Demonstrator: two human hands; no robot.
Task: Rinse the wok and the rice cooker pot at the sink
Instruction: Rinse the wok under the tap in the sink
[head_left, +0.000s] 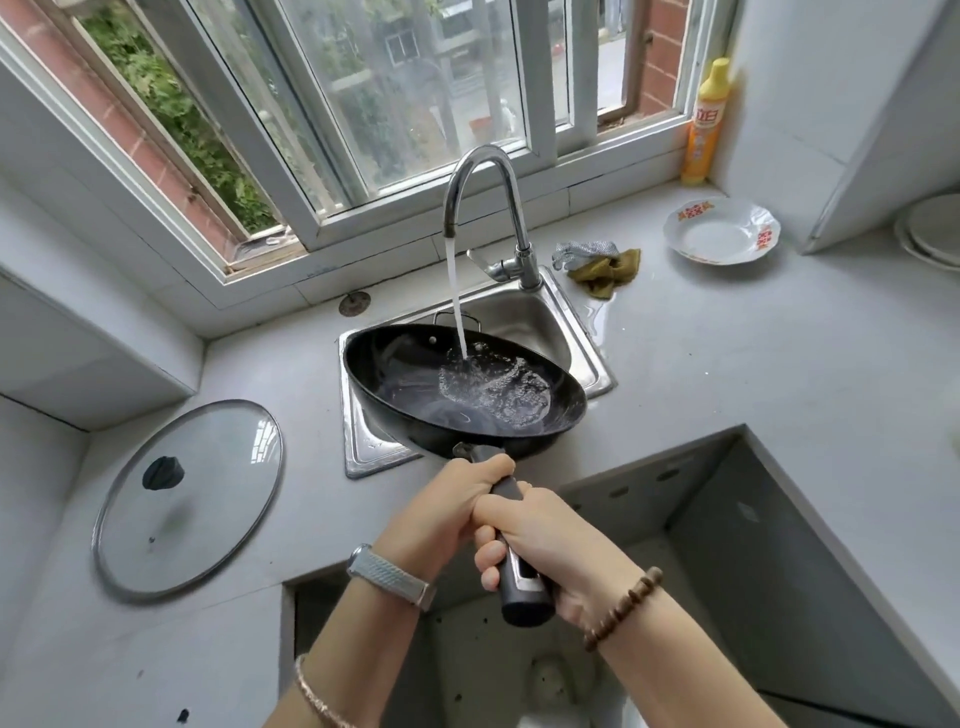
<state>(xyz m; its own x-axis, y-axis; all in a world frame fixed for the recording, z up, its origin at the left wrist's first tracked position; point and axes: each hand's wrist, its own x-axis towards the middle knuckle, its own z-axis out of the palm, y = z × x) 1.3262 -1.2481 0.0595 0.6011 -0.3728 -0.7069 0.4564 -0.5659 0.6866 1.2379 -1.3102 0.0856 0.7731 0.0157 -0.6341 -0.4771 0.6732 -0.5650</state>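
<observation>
The black wok (415, 384) hangs over the small steel sink (582, 353), tilted slightly, with water pooling and splashing inside it. A stream runs from the chrome faucet (498, 208) into the wok. My left hand (457, 499) grips the dark handle close to the wok's body. My right hand (540, 551) grips the same handle farther back, near its end. The rice cooker pot is not visible; a metal wire handle shows in the sink behind the wok.
A glass lid (192, 499) lies on the counter at left. Cloths (597, 262) sit right of the faucet, a white plate (722, 231) farther right, a yellow detergent bottle (706, 124) on the sill. A recessed stove bay (727, 571) opens below my hands.
</observation>
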